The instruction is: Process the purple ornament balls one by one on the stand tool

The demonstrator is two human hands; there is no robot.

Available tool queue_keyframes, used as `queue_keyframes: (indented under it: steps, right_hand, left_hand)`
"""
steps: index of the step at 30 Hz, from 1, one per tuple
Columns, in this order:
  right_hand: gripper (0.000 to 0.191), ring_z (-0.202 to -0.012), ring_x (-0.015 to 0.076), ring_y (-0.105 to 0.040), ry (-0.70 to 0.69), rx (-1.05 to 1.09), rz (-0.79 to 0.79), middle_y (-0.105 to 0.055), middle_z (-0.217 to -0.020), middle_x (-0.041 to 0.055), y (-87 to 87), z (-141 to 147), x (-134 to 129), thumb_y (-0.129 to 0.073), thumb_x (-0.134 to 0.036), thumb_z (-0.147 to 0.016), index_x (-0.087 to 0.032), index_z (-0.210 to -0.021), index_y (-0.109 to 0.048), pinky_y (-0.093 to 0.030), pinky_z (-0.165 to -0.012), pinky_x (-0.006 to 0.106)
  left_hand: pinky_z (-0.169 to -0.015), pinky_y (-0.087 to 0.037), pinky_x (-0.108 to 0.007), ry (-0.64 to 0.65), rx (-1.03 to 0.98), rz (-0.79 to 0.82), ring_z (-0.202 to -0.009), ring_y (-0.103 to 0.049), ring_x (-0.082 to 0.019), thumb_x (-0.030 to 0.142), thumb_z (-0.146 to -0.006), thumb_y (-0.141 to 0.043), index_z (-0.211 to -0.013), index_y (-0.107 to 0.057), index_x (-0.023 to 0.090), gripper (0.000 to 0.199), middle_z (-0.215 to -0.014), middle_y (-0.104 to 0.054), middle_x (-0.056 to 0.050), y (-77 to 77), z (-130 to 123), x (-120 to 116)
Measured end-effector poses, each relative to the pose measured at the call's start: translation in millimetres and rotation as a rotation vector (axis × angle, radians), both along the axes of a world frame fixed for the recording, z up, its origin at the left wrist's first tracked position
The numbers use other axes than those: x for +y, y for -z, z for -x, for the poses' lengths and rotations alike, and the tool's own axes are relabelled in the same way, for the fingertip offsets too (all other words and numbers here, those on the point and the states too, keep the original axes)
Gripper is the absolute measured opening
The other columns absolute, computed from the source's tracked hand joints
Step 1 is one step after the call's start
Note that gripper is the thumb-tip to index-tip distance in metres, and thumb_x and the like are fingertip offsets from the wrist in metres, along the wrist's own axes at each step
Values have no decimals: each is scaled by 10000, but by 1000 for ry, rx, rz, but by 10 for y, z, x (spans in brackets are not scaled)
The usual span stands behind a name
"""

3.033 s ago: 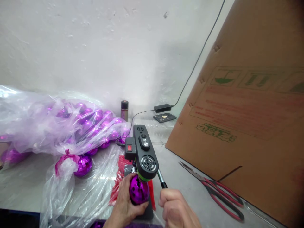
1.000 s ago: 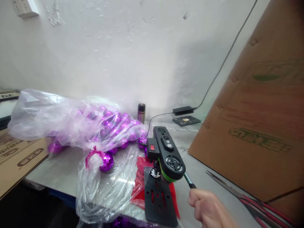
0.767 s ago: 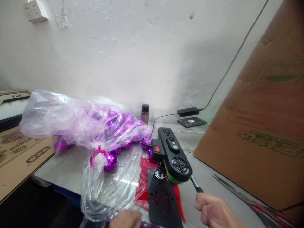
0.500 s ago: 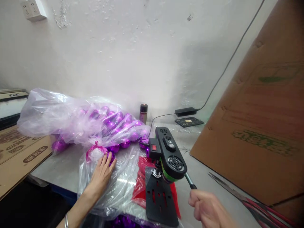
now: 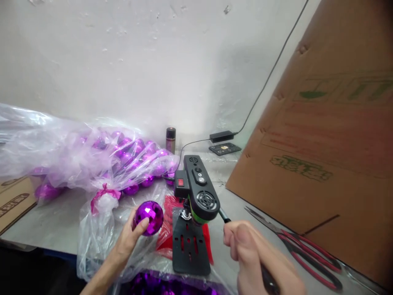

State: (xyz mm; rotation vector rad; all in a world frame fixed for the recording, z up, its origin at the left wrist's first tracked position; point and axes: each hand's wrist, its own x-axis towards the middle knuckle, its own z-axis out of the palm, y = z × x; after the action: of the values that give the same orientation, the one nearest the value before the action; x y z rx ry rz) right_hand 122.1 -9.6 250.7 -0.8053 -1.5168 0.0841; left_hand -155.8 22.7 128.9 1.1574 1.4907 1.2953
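Observation:
A shiny purple ball [image 5: 149,218] is held by my left hand [image 5: 130,234], with the thumb across its front. My right hand [image 5: 250,252] is wrapped round the black-gripped lever [image 5: 225,216] of a black press-like device [image 5: 201,190]. That device has round vents, a red switch at its side and a slotted black base plate [image 5: 190,250]. Red plastic [image 5: 167,233] lies under the plate. Left of the device, a clear bag [image 5: 123,159] full of purple balls lies on the table, and a pink tie [image 5: 105,196] is near my left hand.
Large scissors [image 5: 294,246] lie on the right beside a big cardboard box [image 5: 307,143]. A small bottle [image 5: 170,139], a power adapter [image 5: 221,136] and a phone [image 5: 224,148] are by the wall. More purple balls [image 5: 166,287] show at the bottom edge.
My left hand has lifted a purple ball from beside the bag and brought it nearer the device. The view has shifted right; my right hand still grips the lever.

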Motion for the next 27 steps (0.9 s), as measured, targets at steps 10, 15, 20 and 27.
queue_keyframes:
  steps: [10, 15, 20, 27]
  right_hand:
    - [371, -626, 80, -522, -44, -32, 6, -478, -745, -58, -47, -10, -18, -528, 23, -1139, -254, -893, -503, -405, -581, 241]
    - [354, -639, 76, -583, -46, -47, -10, -548, -758, -52, -32, -19, -19, -524, 36, -1138, -246, -925, -541, -448, -600, 230]
    - [343, -624, 80, -605, -38, -67, -15, -610, -774, -32, -23, -26, -28, -516, 43, -1134, -239, -944, -564, -425, -569, 234]
    - [348, -613, 71, -579, -12, -68, -29, -570, -767, -40, -23, -11, -36, -517, 39, -1131, -243, -927, -527, -418, -566, 228]
  left_hand:
    - [-1247, -649, -565, 214, -166, 64, -1388, -820, -439, 716, -748, -1036, -1533, -698, 178, 1010, -1468, -856, -197, 510, -708, -114]
    - [-1278, -617, -627, 160, -5, -30, -1426, -786, -477, 615, -699, -1071, -1519, -754, 217, 965, -1502, -840, -196, 662, -772, -91]
    - [-1334, -545, -717, 178, 161, -50, -1506, -734, -523, 554, -677, -1077, -1557, -741, 213, 1002, -1551, -821, -222, 710, -810, -60]
    - [-1206, -687, -533, 193, -60, -38, -1412, -816, -448, 809, -780, -992, -1594, -690, 192, 1065, -1529, -834, -207, 739, -693, -104]
